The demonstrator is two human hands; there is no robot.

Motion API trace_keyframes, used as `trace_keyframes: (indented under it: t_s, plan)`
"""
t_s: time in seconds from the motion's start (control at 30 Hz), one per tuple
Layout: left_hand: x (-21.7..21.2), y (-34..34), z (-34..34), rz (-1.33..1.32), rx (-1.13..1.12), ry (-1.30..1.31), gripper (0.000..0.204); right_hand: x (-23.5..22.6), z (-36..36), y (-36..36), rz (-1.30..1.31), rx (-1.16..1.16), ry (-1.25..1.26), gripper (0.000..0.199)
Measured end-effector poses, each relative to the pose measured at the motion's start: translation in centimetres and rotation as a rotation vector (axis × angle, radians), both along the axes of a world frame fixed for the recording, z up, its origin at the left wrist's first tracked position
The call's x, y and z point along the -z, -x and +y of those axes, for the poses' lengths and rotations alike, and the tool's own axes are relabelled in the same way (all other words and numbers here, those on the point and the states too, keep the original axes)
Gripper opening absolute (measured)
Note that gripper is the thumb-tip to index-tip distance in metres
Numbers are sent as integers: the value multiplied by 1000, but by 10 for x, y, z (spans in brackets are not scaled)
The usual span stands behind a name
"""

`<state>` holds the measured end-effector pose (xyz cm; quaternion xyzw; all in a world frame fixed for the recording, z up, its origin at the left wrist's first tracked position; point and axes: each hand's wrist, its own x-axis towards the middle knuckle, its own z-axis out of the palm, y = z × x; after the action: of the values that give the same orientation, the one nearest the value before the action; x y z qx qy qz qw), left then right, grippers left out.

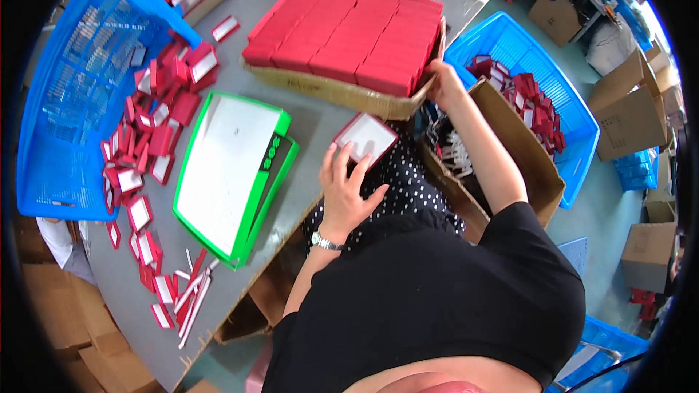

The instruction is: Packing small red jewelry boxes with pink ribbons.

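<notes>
My left hand [344,188] holds a small red box with a white inside [366,138] at the table's near edge, fingers on its rim. My right hand [442,78] reaches up to the right end of a cardboard tray [342,93] packed with closed red boxes [349,29], touching its corner. A brown carton [535,167] beside my right arm holds thin white pieces. I cannot see what the right fingers grip.
A green-framed scale with a white platform [226,167] stands left of my left hand. Open red boxes [156,124] spill from a tipped blue crate [80,87]. Another blue crate [524,94] with red boxes sits at right. Cardboard cartons stand on the floor.
</notes>
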<state>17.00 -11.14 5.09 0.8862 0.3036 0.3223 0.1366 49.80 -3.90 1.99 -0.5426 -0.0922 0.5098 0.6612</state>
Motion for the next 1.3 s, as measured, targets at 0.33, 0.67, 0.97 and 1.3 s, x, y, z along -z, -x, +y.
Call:
trace_keyframes:
  t_s: [0.33, 0.67, 0.97, 1.3]
  plan:
    - [10, 20, 35, 60, -37, 4, 39, -29, -88, 45, 363, -4, -399, 59]
    - [7, 10, 31, 82, -119, -3, 44, -22, -87, 55, 440, 68, -487, 66]
    - [-24, -29, 24, -48, -208, -122, 38, -49, -131, 49, 376, 148, -540, 70]
    - [-20, -56, 58, -643, -215, 1082, 49, -29, -130, 51, 356, 129, -563, 70]
